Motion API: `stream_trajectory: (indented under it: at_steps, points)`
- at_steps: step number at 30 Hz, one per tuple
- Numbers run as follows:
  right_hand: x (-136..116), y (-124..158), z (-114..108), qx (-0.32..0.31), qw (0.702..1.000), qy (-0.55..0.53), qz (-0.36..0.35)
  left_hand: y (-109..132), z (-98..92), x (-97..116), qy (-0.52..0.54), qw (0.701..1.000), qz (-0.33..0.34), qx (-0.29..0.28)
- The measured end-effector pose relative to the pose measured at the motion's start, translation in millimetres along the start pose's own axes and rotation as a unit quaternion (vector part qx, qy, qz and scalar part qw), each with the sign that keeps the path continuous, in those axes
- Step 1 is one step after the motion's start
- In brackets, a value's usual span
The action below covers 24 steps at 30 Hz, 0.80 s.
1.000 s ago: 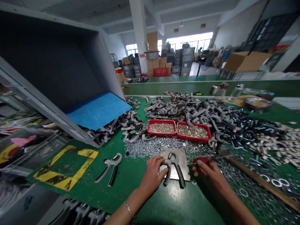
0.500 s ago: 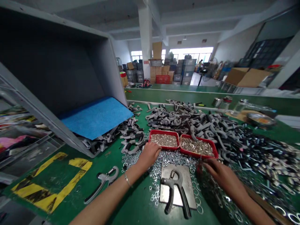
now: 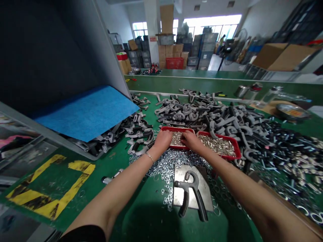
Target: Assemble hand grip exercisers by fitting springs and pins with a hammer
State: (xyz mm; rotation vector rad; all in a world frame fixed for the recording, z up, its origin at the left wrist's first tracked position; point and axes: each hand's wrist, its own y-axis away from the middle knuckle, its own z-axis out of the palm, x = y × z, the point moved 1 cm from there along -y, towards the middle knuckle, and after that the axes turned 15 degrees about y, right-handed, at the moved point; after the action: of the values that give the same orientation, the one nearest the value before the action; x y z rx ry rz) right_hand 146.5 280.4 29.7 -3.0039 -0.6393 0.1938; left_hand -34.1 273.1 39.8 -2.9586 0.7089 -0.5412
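My left hand (image 3: pixel 163 139) is at the left edge of a red tray (image 3: pixel 174 128) filled with small metal pins (image 3: pixel 177 138). Its fingers are curled together, and whatever they hold is hidden. From the other side, my right hand (image 3: pixel 192 140) reaches into the same tray, fingertips pinched over the pins. Below the trays, a grey hand gripper with black handles (image 3: pixel 190 188) lies on a metal plate (image 3: pixel 179 169). My left forearm partly covers a second hand gripper (image 3: pixel 107 179) on the green table.
Another red tray (image 3: pixel 238 153) of metal pins adjoins on the right. Loose washers (image 3: pixel 161 164) lie before the trays, grey gripper parts (image 3: pixel 181 109) are heaped behind. A large grey bin (image 3: pixel 113 57) with a blue sheet (image 3: pixel 93 111) stands left. Black parts (image 3: pixel 275 137) spread rightward.
My right hand has moved left and forward from beside the right tray into the left one. My left hand has moved slightly forward to that tray's edge. The view has tilted down.
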Motion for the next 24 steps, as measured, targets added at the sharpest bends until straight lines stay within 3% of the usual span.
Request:
stream_trajectory:
  at_steps: [6, 9, 14, 17, 20, 24]
  points:
    - [4.9, 2.3, 1.3, 0.031, 0.998, -0.043, 0.031, -2.4, 2.6, -2.5, 0.067, 0.996, 0.012, 0.053]
    - [4.3, 2.4, 1.4, 0.041, 0.995, -0.079, 0.049, 11.2, -4.3, 2.7, 0.118, 0.990, 0.027, 0.079]
    - [1.8, 2.5, -0.9, 0.066, 0.980, -0.170, 0.080, 80.1, -7.2, 38.6, 0.221, 0.971, 0.054, 0.079]
    - [-2.2, 11.9, -11.2, 0.091, 0.957, -0.249, 0.118, 122.9, 2.3, 63.8, 0.361, 0.932, 0.026, 0.013]
    - [-11.0, 45.2, -22.9, 0.095, 0.927, -0.333, 0.144, 144.4, 12.1, 82.7, 0.346, 0.937, 0.035, -0.029]
    - [-26.7, 124.9, -24.7, 0.066, 0.887, -0.421, 0.176, 148.3, 21.6, 96.1, 0.243, 0.966, 0.082, -0.035]
